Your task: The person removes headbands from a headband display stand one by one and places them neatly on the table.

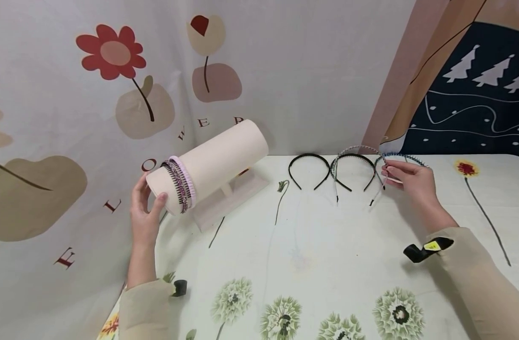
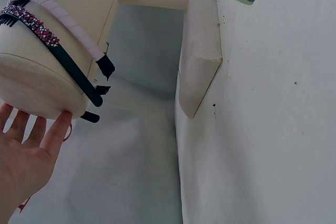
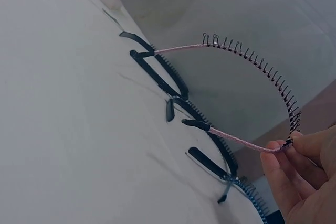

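Note:
A pale cylindrical headband stand [image 1: 225,148] lies slanted on a post at the left. My left hand [image 1: 145,217] holds its near end, the thumb on one side and the other fingers spread round the edge. On that end sit a lilac wrapped headband [image 2: 68,19] and a dark toothed headband [image 2: 34,24] with pink glittery beads. At the right, my right hand [image 1: 418,182] pinches a thin pink headband [image 3: 275,82] with dark wire loops by its side, between thumb and fingers. It stands raised, its black-tipped ends pointing down toward the table.
Two black toothed headbands, one at the left [image 1: 309,156] and one in the middle [image 1: 353,185], lie at the table's back edge. A blue headband [image 3: 254,198] is beside them, partly behind my right hand. A printed curtain [image 1: 310,85] hangs behind the flowered tablecloth [image 1: 327,264].

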